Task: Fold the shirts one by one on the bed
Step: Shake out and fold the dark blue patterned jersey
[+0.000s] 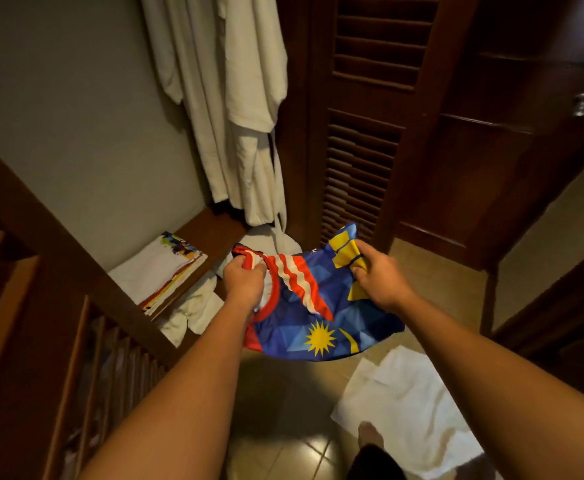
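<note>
Near, at six o'clock: bare foot [366,432] beside white cloth [411,410] on tiled floor [297,452]. Further out, left hand [243,284] and right hand [380,275], fingers clenched on blue polyester shirt with red-white stripes and yellow star [318,317], held in mid-air. Probably fetching step; no bed visible, so carrying there and spreading flat called for next. At ten o'clock, folded white printed shirt [158,268] on wooden shelf [210,226]. At twelve, hanging white towelling bathrobe [235,98]. No legible writing.

Single head cam — wide-angle, looking forward and steeply down along both forearms. Floor tiles [304,448] near at the bottom edge, louvred door [363,140] far at top, wall [75,116] far left — strong barrel distortion at the edges.
</note>
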### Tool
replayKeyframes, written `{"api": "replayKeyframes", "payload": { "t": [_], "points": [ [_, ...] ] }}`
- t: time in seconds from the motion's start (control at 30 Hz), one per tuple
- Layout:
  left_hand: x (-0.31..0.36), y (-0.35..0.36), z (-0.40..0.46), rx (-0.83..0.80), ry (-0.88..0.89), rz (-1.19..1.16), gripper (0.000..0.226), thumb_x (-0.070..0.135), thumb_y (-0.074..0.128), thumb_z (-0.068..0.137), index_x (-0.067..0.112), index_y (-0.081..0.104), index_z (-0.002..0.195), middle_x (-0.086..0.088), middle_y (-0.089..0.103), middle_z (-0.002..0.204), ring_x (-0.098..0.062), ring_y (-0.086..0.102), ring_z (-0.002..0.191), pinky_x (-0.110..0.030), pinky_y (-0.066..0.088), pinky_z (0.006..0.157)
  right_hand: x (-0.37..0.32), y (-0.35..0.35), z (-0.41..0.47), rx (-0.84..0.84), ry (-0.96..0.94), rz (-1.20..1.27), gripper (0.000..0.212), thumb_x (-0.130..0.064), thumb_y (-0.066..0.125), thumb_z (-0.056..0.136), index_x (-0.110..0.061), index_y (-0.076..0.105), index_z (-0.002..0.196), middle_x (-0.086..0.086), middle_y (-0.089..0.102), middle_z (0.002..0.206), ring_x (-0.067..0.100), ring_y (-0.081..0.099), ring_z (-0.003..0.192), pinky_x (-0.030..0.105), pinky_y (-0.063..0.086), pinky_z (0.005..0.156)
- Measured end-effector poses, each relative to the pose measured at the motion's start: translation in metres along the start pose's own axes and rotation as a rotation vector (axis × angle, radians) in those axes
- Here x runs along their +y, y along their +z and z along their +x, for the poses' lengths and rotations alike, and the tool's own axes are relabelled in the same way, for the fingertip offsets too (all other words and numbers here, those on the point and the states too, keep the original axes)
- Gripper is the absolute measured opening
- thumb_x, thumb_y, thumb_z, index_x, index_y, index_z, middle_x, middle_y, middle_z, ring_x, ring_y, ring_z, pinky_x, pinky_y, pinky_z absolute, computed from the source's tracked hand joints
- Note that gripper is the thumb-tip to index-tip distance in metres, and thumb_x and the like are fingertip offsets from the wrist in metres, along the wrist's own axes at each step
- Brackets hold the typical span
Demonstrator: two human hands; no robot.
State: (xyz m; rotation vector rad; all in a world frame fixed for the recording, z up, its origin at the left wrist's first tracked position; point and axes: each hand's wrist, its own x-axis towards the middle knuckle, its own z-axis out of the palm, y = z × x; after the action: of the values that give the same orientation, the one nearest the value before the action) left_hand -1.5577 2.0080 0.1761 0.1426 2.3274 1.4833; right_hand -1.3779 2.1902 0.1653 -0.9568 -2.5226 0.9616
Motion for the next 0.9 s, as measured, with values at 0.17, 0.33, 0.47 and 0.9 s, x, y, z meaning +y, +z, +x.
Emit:
{"api": "replayKeyframes", "payload": {
  "t": [0.17, 0.33, 0.47, 0.9],
  "points": [
    [0.039, 0.033, 0.057, 0.12, -0.045, -0.023, 0.028, 0.023, 0.069, 0.092, 0.006, 0.065, 0.115, -0.01, 0.066, 0.112, -0.032, 0.063, 0.106, -0.043, 0.052, 0.096, 0.015, -0.013, 0.111, -0.115, -0.09, 0.004, 0.054, -0.023, 0.056, 0.094, -0.046, 0.045, 0.141, -0.001, 0.071, 0.113, 0.029, 0.064, 0.097, 0.041, 0.055, 0.084],
    [0.071, 0.054, 0.092, 0.219, -0.074, -0.084, 0.034, 0.024, 0.072, 0.089, 0.007, 0.067, 0.117, -0.01, 0.069, 0.11, -0.029, 0.065, 0.099, -0.04, 0.055, 0.091, 0.013, -0.023, 0.201, -0.165, -0.173, 0.005, 0.054, -0.023, 0.058, 0.095, -0.042, 0.047, 0.144, 0.005, 0.071, 0.107, 0.029, 0.066, 0.088, 0.039, 0.055, 0.077],
    [0.075, 0.044, 0.12, 0.325, -0.123, -0.177, 0.033, 0.019, 0.071, 0.091, 0.005, 0.065, 0.119, -0.007, 0.069, 0.114, -0.027, 0.065, 0.102, -0.037, 0.053, 0.092, -0.005, -0.006, 0.252, -0.238, -0.253, 0.033, 0.055, -0.019, 0.058, 0.095, -0.043, 0.048, 0.144, 0.007, 0.071, 0.1, 0.028, 0.063, 0.08, 0.035, 0.051, 0.068],
    [0.041, -0.046, 0.255, 0.578, -0.196, -0.264, 0.026, 0.011, 0.062, 0.098, 0.005, 0.066, 0.123, -0.001, 0.064, 0.108, -0.025, 0.063, 0.109, -0.029, 0.046, 0.091, -0.12, 0.144, 0.393, -0.446, -0.448, 0.092, 0.06, -0.006, 0.055, 0.093, -0.04, 0.051, 0.142, 0.003, 0.067, 0.106, 0.03, 0.061, 0.094, 0.032, 0.044, 0.074]
  ]
}}
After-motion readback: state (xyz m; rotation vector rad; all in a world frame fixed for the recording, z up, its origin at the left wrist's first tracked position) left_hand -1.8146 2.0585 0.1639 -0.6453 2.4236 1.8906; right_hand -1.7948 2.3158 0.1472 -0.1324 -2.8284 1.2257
